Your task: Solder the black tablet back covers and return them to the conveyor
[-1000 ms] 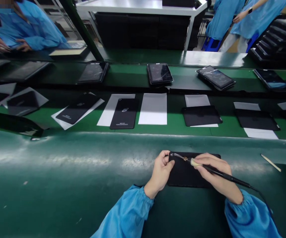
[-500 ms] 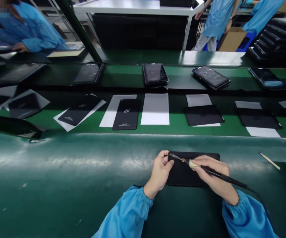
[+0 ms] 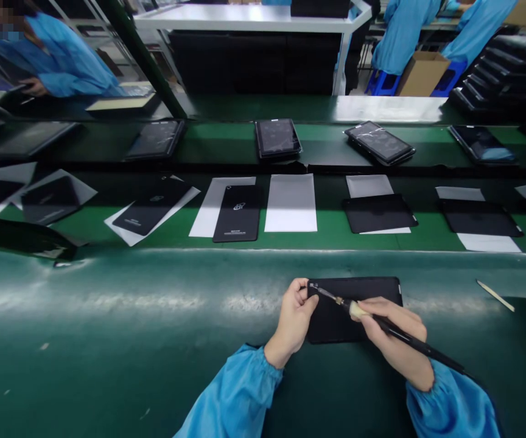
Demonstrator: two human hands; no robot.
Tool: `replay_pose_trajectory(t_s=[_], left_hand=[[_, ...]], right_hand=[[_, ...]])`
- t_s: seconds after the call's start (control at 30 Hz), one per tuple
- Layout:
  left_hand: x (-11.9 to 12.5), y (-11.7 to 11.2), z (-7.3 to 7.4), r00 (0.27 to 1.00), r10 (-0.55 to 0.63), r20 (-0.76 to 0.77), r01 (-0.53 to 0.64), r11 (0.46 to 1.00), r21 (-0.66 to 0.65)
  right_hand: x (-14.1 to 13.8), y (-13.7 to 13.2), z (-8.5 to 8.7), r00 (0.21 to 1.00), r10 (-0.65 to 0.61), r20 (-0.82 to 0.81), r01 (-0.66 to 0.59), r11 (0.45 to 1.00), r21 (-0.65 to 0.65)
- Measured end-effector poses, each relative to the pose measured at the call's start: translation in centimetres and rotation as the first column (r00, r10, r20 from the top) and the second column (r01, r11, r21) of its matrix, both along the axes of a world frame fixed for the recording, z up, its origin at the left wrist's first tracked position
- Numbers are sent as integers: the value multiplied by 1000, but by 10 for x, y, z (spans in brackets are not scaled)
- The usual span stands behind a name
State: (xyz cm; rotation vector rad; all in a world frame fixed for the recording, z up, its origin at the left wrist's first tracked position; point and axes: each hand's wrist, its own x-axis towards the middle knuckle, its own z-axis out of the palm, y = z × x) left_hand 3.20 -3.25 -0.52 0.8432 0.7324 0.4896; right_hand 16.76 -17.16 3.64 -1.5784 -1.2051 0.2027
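A black tablet back cover (image 3: 336, 322) lies on the green bench in front of me. Its upper left corner is pinched between the thumb and fingers of my left hand (image 3: 294, 316). My right hand (image 3: 397, 334) is closed like a pen grip around a soldering iron (image 3: 352, 309) with a pale collar and a black handle. The metal tip points to the cover's upper left corner, close to my left fingertips; whether it touches cannot be made out. A cord trails from the handle past my right sleeve.
Beyond the bench (image 3: 130, 316), a green belt carries black covers (image 3: 238, 213) and white sheets (image 3: 291, 204). Tablets (image 3: 277, 139) sit on a farther belt. A pale thin stick (image 3: 495, 296) lies to the right. A person in blue (image 3: 69, 61) works at the far left.
The covers and sheets on the near belt have shifted slightly right, the tablets on the farther belt slightly left. The iron's tip has moved slightly; both hands keep their grips.
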Motion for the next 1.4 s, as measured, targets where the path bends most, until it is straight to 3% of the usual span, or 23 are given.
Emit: replay_pose_trajectory(t_s=[0.13, 0.37, 0.87, 1.1, 1.2, 1.3, 1.4], left_hand=[[2, -1, -4, 999, 36, 15, -37, 999, 4], [2, -1, -4, 999, 51, 13, -51, 999, 5], [2, 0, -4, 999, 48, 11, -48, 999, 3], [3, -1, -3, 998, 67, 5, -67, 998, -9], [3, 3, -1, 996, 84, 14, -84, 996, -27], [8, 20, 5, 992, 128, 5, -128, 992, -3], [26, 56, 13, 978, 200, -56, -188, 967, 171]], right_hand=[[-8, -6, -11, 991, -133, 10, 133, 991, 11], [-19, -5, -26, 985, -169, -18, 169, 986, 1], [-30, 3, -20, 981, -191, 37, 190, 981, 28], [-26, -2, -28, 982, -189, -11, 189, 981, 30], [-4, -3, -27, 922, -361, -138, 376, 921, 102], [26, 1, -21, 806, -513, -296, 577, 791, 201], [51, 3, -18, 745, -534, -400, 656, 696, 293]])
